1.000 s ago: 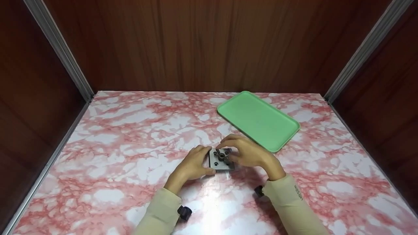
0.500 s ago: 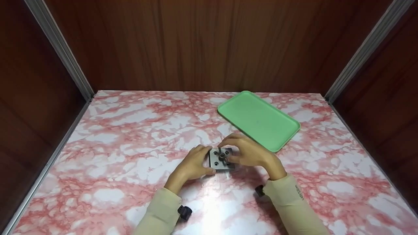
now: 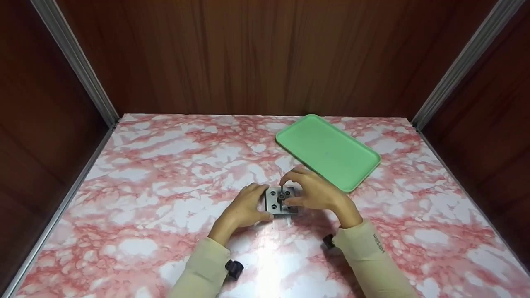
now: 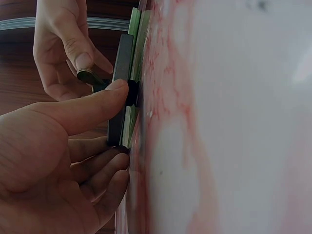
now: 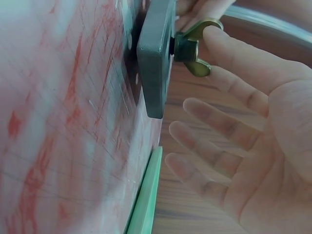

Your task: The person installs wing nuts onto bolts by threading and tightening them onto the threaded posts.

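A square grey metal plate (image 3: pixel 272 201) with holes near its corners lies in front of the person in the head view. From its middle rises a brass-coloured wing nut (image 5: pixel 186 48) on a dark stud. With thumb and fingers on opposite edges, the left hand (image 3: pixel 245 207) grips the plate's left side. The right hand (image 3: pixel 318 193) has its thumb and index finger on the two wings; its other fingers are extended in the right wrist view. In the left wrist view, the plate (image 4: pixel 122 63) appears edge-on beside the left thumb, partly hiding the wing nut (image 4: pixel 87 76).
Behind the right hand, a green tray (image 3: pixel 327 153) lies slanted on the red-and-white marbled tabletop (image 3: pixel 165 186). Dark wood-grain panels (image 3: pixel 256 58) enclose the back and sides. Small black devices (image 3: pixel 234 270) sit at both wrists.
The wing nut has turned clockwise as seen from above, its wings swinging from diagonal to nearly in line away from the person. The right fingers followed; the left hand and plate stayed put.
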Demonstrator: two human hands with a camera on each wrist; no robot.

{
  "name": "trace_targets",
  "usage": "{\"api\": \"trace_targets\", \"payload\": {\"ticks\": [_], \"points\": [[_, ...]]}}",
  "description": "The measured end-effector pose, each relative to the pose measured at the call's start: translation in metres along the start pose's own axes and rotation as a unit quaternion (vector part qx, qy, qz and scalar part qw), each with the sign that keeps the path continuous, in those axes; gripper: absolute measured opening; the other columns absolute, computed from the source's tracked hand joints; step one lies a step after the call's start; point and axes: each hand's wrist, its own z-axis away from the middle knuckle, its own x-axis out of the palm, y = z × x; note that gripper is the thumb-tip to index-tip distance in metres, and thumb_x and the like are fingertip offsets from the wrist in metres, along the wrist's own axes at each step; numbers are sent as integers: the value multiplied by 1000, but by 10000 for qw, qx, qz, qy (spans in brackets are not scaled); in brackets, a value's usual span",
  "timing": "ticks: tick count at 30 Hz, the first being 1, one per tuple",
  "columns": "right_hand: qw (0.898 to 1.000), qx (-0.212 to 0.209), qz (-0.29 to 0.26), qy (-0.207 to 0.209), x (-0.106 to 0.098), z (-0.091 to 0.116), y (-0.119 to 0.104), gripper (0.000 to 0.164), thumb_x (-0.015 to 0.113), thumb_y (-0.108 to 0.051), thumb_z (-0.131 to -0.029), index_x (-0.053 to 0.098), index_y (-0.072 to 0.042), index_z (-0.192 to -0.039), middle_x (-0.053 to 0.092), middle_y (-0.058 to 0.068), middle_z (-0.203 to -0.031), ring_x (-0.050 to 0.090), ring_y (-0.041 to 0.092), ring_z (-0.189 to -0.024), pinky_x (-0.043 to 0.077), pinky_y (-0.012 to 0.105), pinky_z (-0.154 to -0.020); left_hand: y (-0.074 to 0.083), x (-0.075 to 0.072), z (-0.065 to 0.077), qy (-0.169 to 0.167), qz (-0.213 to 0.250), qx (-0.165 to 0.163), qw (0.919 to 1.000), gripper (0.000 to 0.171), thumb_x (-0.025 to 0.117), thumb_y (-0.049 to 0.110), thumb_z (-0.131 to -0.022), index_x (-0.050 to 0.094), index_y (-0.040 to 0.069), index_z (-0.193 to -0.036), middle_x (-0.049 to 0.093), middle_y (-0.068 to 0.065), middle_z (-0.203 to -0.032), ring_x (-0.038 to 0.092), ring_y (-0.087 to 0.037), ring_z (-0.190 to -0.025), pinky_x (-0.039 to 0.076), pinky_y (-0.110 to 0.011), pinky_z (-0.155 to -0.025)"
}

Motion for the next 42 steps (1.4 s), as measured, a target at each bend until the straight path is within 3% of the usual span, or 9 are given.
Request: {"api": "trace_targets", "payload": {"ticks": [12,22,32,42], "points": [[9993,12,167,320,3,-2,-1,40,92,-32,-85,71,-14,-114,68,6,-120,64,27,-116,53,47,-100,0,1,-1,76,20,42,10000,85,88,19,-88,45,1,-159,53,-14,-149,50,-30,-130,42,-48,-111],[9976,189,286,594,8,-3,-5,42,93,-40,-83,69,-15,-105,67,7,-115,66,27,-104,54,47,-90,0,0,0,53,50,50,10000,85,87,18,-88,44,0,-159,52,-15,-151,49,-32,-135,41,-50,-114],[9939,208,667,849,14,-4,-8,41,93,-43,-81,66,-14,-94,66,6,-99,59,20,-86,52,42,-76,-1,0,0,47,-88,166,9998,84,87,18,-88,45,-2,-158,52,-16,-151,47,-35,-140,38,-51,-119],[9910,290,806,1025,17,-5,-10,39,92,-42,-82,65,-14,-87,64,4,-94,58,19,-81,52,41,-72,-1,0,0,42,-48,160,9999,84,87,18,-88,45,-3,-158,51,-17,-152,46,-35,-143,38,-51,-119]]}}
